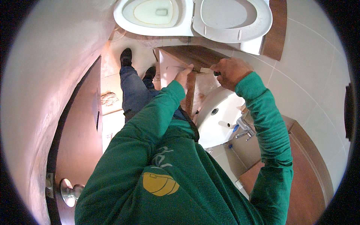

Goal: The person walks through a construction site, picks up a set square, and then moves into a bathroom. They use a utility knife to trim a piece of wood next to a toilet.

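My right hand [233,72] is closed around the dark handle of a small scraper-like tool, whose pale flat blade [206,70] points left toward my other hand. Just past the blade's tip, my left hand [183,77] rests at the edge of a brown wooden board [190,90], with a finger pointing up and right. Its other fingers are partly hidden. Beyond it stands a wood-grained panel [195,55] with a pale inner face. The blade lies above the board's corner; whether it touches the wood I cannot tell.
A white washbasin [219,129] with a metal tap [245,129] is close on my right. Ahead stands a white toilet [183,28] with its lid raised. At left are a brown door [80,138] with a round knob [69,193] and a crumpled cloth-like thing [109,98] on the floor.
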`<action>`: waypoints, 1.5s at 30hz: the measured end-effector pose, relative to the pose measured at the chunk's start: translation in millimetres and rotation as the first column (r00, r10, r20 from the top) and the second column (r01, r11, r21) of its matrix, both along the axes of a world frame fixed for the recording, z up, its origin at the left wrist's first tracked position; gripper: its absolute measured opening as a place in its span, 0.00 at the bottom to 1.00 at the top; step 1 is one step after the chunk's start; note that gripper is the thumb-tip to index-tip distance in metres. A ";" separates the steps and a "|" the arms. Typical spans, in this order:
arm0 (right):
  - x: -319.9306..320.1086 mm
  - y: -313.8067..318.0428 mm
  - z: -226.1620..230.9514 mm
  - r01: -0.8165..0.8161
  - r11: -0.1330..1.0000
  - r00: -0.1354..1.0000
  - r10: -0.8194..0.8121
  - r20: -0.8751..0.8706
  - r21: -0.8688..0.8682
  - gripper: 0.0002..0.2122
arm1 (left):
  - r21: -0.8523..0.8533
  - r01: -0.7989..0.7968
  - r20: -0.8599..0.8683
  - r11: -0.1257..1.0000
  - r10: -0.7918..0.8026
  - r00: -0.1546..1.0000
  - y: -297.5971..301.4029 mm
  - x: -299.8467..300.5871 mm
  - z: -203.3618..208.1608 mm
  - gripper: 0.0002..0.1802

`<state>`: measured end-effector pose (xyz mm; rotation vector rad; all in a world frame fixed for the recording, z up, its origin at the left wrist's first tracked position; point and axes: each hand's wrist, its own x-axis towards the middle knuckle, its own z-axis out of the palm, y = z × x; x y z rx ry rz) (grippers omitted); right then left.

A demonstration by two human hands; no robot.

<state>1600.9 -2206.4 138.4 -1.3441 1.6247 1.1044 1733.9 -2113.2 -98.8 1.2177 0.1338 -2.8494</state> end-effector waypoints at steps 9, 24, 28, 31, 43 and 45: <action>11.5 17.4 -21.7 0.075 0.993 0.995 -0.080 -0.052 -0.090 0.08 | 0.009 0.038 -0.018 0.999 -0.038 0.999 32.7 -7.1 -68.9 0.23; 40.0 49.3 7.0 0.257 0.948 0.963 -0.268 -0.030 -0.189 0.14 | 0.037 0.134 0.030 0.990 -0.135 0.990 38.4 2.3 -83.5 0.27; 41.0 59.1 73.8 0.483 0.711 0.872 -0.446 0.205 -0.511 0.16 | 0.054 0.131 0.132 0.990 -0.137 0.982 1.1 24.6 -20.0 0.28; 51.4 73.4 104.2 0.677 0.447 0.683 -0.678 0.272 -0.585 0.18 | 0.053 0.160 0.178 0.986 -0.167 0.970 -3.8 27.3 -22.6 0.28; 109.2 156.5 114.4 0.764 -0.120 0.196 -0.893 0.406 -0.634 0.21 | -0.005 0.230 0.233 0.973 -0.222 0.947 25.4 82.7 -58.4 0.22; 116.6 164.4 115.6 0.768 -0.082 0.235 -0.887 0.398 -0.636 0.21 | 0.008 0.186 0.262 0.983 -0.181 0.948 50.0 90.9 -98.9 0.19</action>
